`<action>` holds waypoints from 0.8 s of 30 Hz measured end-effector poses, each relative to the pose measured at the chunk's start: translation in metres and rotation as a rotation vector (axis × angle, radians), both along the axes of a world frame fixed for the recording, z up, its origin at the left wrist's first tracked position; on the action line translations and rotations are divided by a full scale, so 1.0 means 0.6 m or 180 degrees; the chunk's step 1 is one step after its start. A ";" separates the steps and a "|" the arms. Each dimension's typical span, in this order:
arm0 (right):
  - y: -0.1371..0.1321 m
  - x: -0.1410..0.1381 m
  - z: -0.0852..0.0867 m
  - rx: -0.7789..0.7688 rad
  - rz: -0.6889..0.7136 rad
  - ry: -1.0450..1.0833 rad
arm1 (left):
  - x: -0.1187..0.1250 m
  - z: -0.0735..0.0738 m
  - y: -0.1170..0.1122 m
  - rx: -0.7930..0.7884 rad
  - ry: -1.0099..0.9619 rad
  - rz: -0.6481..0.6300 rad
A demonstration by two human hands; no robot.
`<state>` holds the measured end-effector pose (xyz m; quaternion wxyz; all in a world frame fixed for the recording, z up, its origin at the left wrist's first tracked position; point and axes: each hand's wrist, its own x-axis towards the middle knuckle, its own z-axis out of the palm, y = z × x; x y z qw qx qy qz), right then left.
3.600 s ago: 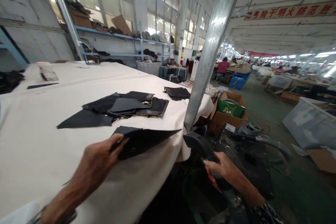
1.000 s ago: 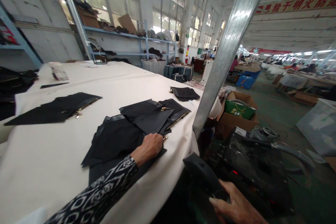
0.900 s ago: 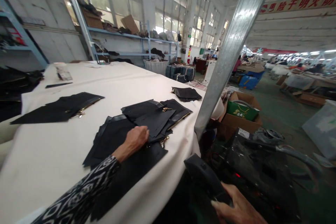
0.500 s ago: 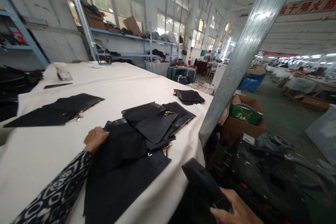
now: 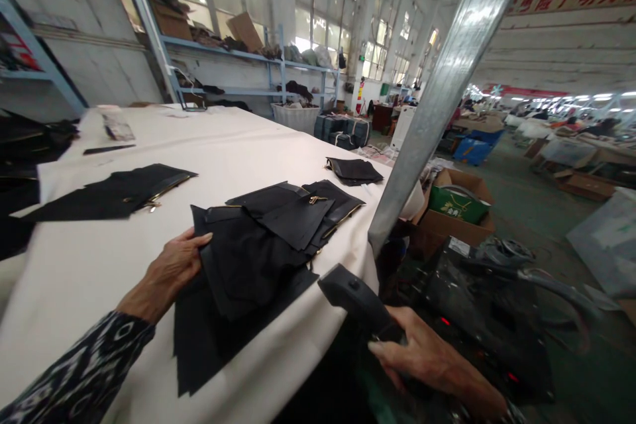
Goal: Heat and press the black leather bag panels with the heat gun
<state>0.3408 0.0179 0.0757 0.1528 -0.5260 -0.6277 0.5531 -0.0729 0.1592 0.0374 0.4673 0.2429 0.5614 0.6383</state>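
Observation:
My left hand (image 5: pixel 176 268) pinches the left edge of a black fabric piece (image 5: pixel 241 271), with its thumb on top; the piece is partly lifted and has a gold zip along its upper edge. Under it lies another black panel (image 5: pixel 193 351). More black zipped pieces (image 5: pixel 293 225) overlap beyond it, some with gold zip pulls. In my right hand (image 5: pixel 422 348) is a black handheld tool (image 5: pixel 355 298) with a broad flat head, whose exact kind I cannot make out. Its head is near the table's right edge, close to the fabric, and the fingers wrap its handle.
The table (image 5: pixel 238 146) has a pale cover that hangs over its right edge. A metal post (image 5: pixel 442 86) rises at that edge. Black pieces (image 5: pixel 129 189) lie at the left, a folded one (image 5: pixel 354 170) at the back. A cardboard box (image 5: pixel 462 232) and a black machine (image 5: pixel 481 318) stand right.
My left hand has lifted and shifted the edge of the black fabric piece. The tool in my right hand has moved up and left, nearer the fabric. The view has shifted slightly.

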 end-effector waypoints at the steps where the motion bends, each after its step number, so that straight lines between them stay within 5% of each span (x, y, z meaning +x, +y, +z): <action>1: 0.006 -0.007 0.010 0.0039 0.0126 0.0094 | 0.018 -0.002 -0.027 0.0068 -0.0096 -0.0033; 5: 0.031 -0.046 0.040 0.0057 0.0585 0.0390 | 0.090 -0.024 -0.145 0.0229 -0.0338 0.0112; 10: 0.035 -0.104 0.033 -0.0148 0.1189 0.0565 | 0.156 -0.059 -0.250 0.0242 -0.0484 0.0341; 15: 0.016 -0.142 0.021 -0.0304 0.1528 0.0417 | 0.174 -0.073 -0.282 0.0238 -0.0198 0.0311; 24: 0.017 -0.187 0.010 -0.0205 0.1491 0.0514 | 0.175 -0.114 -0.294 0.0184 -0.0130 0.0103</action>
